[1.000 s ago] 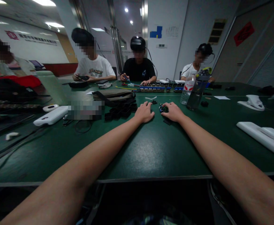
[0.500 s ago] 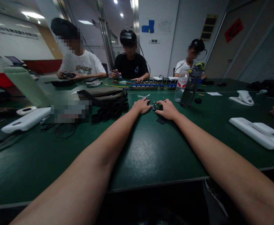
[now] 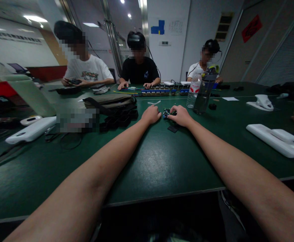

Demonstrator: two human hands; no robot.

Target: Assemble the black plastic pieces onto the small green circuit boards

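My left hand (image 3: 151,114) rests on the green table with its fingers curled in; whether anything is inside them is hidden. Just right of it lies a cluster of small electronic parts (image 3: 165,113), dark with green and blue bits. My right hand (image 3: 181,116) is at the right side of this cluster, thumb and forefinger closed on part of it. A flat black piece (image 3: 172,129) lies on the table below my right hand. Beyond my left hand there is a thin white strip (image 3: 154,103).
Right of my right hand stand a clear bottle (image 3: 192,95) and a dark bottle (image 3: 203,97). A grey bag (image 3: 111,101) and black trays (image 3: 119,119) lie to the left. White devices (image 3: 273,139) sit at the right. Three people sit across the table.
My left hand's fingers have curled in, and the hand has moved slightly down. My right hand's fingers have drawn together at the parts. The middle person's hand has lowered to the table.
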